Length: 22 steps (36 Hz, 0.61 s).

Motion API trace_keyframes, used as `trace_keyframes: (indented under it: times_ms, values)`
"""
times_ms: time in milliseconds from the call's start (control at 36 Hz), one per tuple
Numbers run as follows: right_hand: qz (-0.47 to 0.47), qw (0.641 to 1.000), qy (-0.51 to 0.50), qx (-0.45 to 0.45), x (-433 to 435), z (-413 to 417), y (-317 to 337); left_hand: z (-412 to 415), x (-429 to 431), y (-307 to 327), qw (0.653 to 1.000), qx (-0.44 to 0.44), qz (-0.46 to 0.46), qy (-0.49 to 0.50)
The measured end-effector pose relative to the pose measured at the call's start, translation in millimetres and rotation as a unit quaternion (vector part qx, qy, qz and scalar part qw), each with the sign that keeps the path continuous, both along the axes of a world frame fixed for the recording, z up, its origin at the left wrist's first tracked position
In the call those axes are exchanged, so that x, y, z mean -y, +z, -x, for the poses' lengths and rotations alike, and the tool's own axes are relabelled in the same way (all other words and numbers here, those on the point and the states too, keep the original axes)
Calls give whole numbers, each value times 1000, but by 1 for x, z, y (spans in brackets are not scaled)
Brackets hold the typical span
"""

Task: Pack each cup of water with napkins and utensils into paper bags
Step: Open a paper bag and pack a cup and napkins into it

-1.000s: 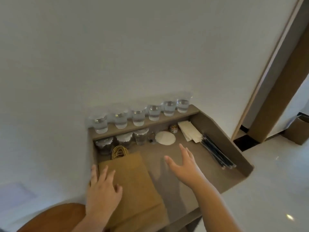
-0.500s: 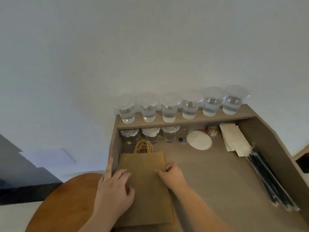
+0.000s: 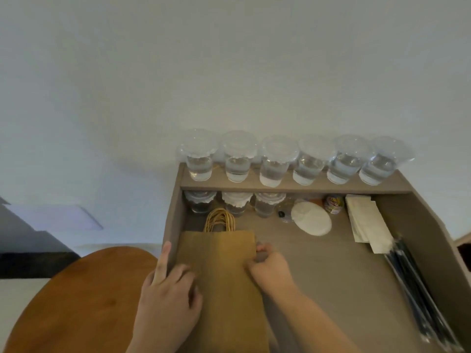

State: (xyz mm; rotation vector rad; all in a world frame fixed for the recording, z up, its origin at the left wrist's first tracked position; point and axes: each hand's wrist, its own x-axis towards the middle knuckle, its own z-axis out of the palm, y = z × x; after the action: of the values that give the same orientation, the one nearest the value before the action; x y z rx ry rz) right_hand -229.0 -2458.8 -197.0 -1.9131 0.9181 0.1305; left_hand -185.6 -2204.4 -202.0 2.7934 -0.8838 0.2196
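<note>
Paper bag (image 3: 221,271), brown and flat, is seen lying on the near left part of a grey desk (image 3: 331,276), its twine handles (image 3: 219,221) pointing to the far side. Its right edge is pinched by the curled fingers of the right hand (image 3: 270,271). The left hand (image 3: 168,299) is laid on its left edge, released, with the index finger stretched along the desk's side wall. Six lidded cups of water (image 3: 272,164) are lined up on a far shelf (image 3: 293,187); three more cups (image 3: 237,202) are set beneath it. White napkins (image 3: 367,222) and dark wrapped utensils (image 3: 418,289) are placed at the right.
</note>
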Motion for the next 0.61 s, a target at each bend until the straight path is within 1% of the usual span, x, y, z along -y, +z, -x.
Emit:
trace_keyframes:
  times_ms: [56,139,194,278,333,417,472,528,583,611]
  values:
    - [7,1000,15,18,-3,-2,8,-1,-1,-2,1000,-3,7,2]
    - [28,998,55,4,-1,-4,25,1,0,0,1000,-8,17,6]
    - [38,995,96,-4,3,-3,42,3,0,5,1000,-13,20,17]
    - [37,982,186,-12,15,5,73,8,1,14,999,-23,6,40]
    - [29,975,220,-2,26,15,95,11,5,21,997,-46,0,65]
    - [21,967,249,40,45,31,129,20,22,40,985,-120,5,124]
    - [32,954,290,64,57,42,154,30,42,57,973,-148,36,172]
    - [47,944,315,85,70,55,181,41,63,77,964,-141,98,205]
    - [76,937,322,111,85,71,205,51,83,102,954,-147,153,209]
    - [108,932,318,134,94,80,215,54,93,114,943,-180,190,204]
